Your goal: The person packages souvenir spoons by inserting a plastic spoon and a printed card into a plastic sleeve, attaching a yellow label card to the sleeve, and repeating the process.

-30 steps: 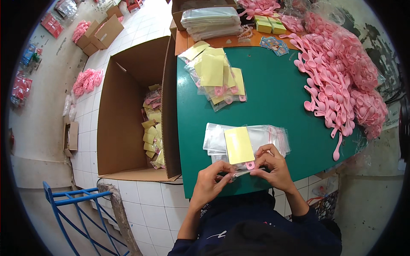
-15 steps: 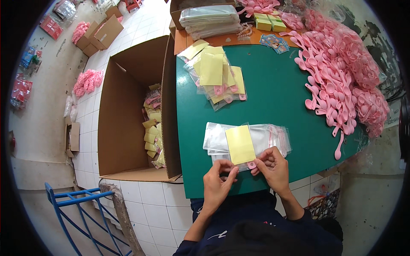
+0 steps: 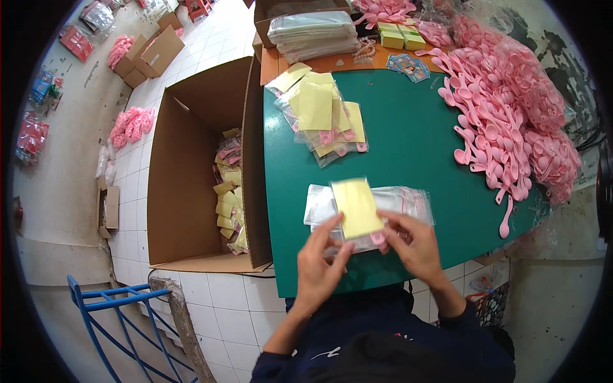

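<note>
A small clear plastic packet with a yellow card (image 3: 357, 209) inside is held up in front of me. My left hand (image 3: 318, 258) grips its left edge, thumb and fingers closed on it. My right hand (image 3: 412, 242) pinches its lower right side, beside the pink handle end of a spoon (image 3: 377, 238) showing below the card. The rest of that spoon is hidden. Beneath the packet lies a stack of flat clear plastic bags (image 3: 408, 199) on the green table (image 3: 402, 140).
Filled packets with yellow cards (image 3: 317, 112) are piled farther back. Loose pink spoons (image 3: 495, 137) heap along the right. A deep cardboard box (image 3: 191, 147) holding more packets stands left of the table. Behind are packs of clear bags (image 3: 313, 32) and card stacks (image 3: 401, 37). A blue metal frame (image 3: 118, 300) stands lower left.
The packet has risen slightly off the bag stack and tilted. Both hands have moved up along its sides, with the left now gripping the edge rather than the bottom corner.
</note>
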Motion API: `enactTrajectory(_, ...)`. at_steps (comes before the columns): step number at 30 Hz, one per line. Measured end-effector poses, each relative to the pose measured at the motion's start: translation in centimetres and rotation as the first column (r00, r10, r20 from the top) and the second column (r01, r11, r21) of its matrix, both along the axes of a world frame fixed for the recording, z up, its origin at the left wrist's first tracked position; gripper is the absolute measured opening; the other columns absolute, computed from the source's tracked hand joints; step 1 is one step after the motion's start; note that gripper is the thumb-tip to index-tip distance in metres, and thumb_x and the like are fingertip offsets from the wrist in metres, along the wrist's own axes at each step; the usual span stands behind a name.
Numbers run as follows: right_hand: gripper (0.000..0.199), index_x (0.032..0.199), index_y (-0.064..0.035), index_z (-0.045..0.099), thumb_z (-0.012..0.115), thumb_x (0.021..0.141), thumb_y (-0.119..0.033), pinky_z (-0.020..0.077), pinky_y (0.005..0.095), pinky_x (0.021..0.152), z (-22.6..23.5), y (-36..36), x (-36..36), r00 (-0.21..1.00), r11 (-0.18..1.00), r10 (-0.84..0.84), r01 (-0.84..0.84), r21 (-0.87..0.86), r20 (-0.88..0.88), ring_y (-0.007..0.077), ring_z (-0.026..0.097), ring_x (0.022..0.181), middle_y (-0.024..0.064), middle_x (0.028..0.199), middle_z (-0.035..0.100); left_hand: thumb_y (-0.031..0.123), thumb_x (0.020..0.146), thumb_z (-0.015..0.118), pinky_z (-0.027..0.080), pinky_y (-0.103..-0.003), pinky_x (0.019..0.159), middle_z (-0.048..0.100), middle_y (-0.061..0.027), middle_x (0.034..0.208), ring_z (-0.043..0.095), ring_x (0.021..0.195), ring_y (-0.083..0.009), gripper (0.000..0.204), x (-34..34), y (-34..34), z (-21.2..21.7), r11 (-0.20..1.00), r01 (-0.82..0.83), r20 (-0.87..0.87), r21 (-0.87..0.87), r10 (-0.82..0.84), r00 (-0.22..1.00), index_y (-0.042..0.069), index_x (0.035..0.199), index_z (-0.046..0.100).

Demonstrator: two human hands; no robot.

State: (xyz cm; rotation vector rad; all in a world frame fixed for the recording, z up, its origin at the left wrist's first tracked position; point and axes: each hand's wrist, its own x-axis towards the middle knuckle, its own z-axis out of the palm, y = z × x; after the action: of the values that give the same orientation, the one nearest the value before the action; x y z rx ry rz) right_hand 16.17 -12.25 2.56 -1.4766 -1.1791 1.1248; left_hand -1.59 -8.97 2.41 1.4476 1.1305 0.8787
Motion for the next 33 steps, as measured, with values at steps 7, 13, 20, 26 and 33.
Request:
enactTrajectory(7, 0.030, 0.113, -0.0009, 0.056, 0.058, 0.085, -0.013, 0.0495, 0.0293, 0.070, 5.8, 8.7, 2.0, 0.972, 0.913, -0.075, -0.022, 0.408, 0.221, 0.0184, 0.061, 0.081, 0.0131, 0.095, 0.060, 0.019, 0.078, 0.067, 0.050, -0.038, 0.076, 0.045, -0.0170, 0.125, 0.056, 0.100, -0.0275, 0.058, 0.6, 10.0, 2.7, 0.855, 0.013, -0.258, 0.519, 0.142, 0.956, 0.007, 0.129, 0.041)
enactTrajectory(13, 0.030, 0.107, -0.0047, 0.058, 0.060, 0.077, -0.008, 0.0432, 0.0371, 0.086, 1.9, 5.5, 11.3, 0.590, 0.979, -0.085, -0.102, 0.178, 0.803, 0.0309, 0.055, 0.098, 0.0167, 0.110, 0.054, 0.050, 0.066, 0.070, 0.028, -0.052, 0.101, 0.041, -0.0179, 0.125, 0.040, 0.117, -0.0360, 0.089, 0.7, 7.2, -1.7, 0.575, 0.687, -0.761, 0.444, -0.163, 0.628, 0.011, 0.136, 0.030)
enactTrajectory(20, 0.049, 0.123, -0.0095, 0.047, 0.058, 0.077, -0.005, 0.0304, 0.0393, 0.100, -1.4, 1.9, 21.1, 0.324, 0.984, -0.162, 0.128, 0.126, 0.932, 0.0352, 0.036, 0.120, 0.0207, 0.129, 0.038, 0.053, 0.062, 0.071, 0.034, -0.045, 0.090, 0.045, -0.0153, 0.117, 0.044, 0.107, -0.0294, 0.095, 2.1, 4.7, -0.9, 0.618, 0.707, -0.790, 0.344, -0.217, 0.573, 0.014, 0.138, 0.030)
enactTrajectory(26, 0.048, 0.124, -0.0100, 0.047, 0.060, 0.078, -0.008, 0.0297, 0.0418, 0.100, -3.8, 2.9, 18.5, 0.282, 0.977, -0.206, 0.106, 0.183, 0.937, 0.0371, 0.036, 0.119, 0.0217, 0.130, 0.038, 0.056, 0.064, 0.069, 0.035, -0.043, 0.081, 0.047, -0.0112, 0.108, 0.045, 0.097, -0.0251, 0.085, 2.4, 2.9, -0.1, 0.648, 0.697, -0.836, 0.306, -0.168, 0.523, 0.012, 0.131, 0.040)
enactTrajectory(33, 0.025, 0.105, 0.0013, 0.056, 0.053, 0.080, 0.002, 0.0433, 0.0366, 0.083, -2.2, 4.5, 14.5, 0.500, 0.948, -0.317, 0.148, 0.281, 0.806, 0.0308, 0.053, 0.096, 0.0168, 0.105, 0.055, 0.064, 0.065, 0.063, 0.033, -0.040, 0.079, 0.048, -0.0104, 0.105, 0.046, 0.095, -0.0239, 0.075, 2.9, 3.3, -0.4, 0.675, 0.634, -0.815, 0.377, -0.083, 0.574, 0.010, 0.116, 0.054)
